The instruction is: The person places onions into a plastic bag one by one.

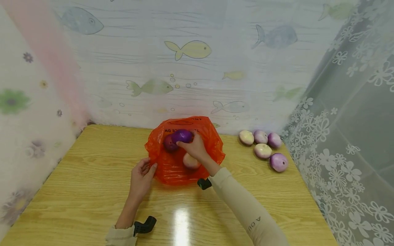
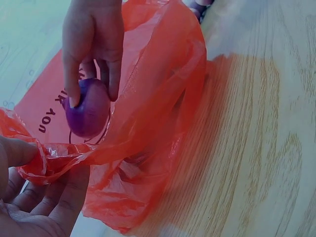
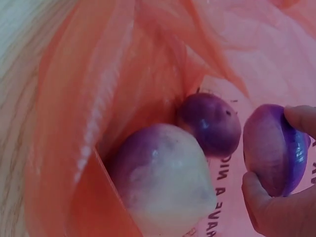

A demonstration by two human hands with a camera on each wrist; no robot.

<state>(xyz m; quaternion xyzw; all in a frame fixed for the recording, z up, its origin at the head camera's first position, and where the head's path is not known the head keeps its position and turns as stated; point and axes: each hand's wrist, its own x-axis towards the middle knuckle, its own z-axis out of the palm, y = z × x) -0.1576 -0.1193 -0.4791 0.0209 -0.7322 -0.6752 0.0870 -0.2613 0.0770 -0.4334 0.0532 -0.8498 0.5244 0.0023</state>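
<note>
A red plastic bag (image 1: 172, 175) with printed lettering lies open on the table. At its left rim my left hand (image 1: 142, 176) pinches the plastic between thumb and fingers, as the left wrist view shows. My right hand (image 1: 196, 147) reaches inside the mouth and grips a purple turnip (image 3: 274, 148) by its sides, above the bag's printed inner face. Beneath it in the bag sit a dark purple turnip (image 3: 210, 123) and a larger, mostly cream one (image 3: 168, 182). The right forearm crosses over the bag's front right rim.
Several purple-and-cream turnips (image 1: 262, 150) stand grouped at the table's back right. Behind the wooden table (image 1: 92, 184) hangs a fish-patterned curtain (image 1: 191, 85), with a lacy floral sheet (image 1: 347, 164) along the right edge.
</note>
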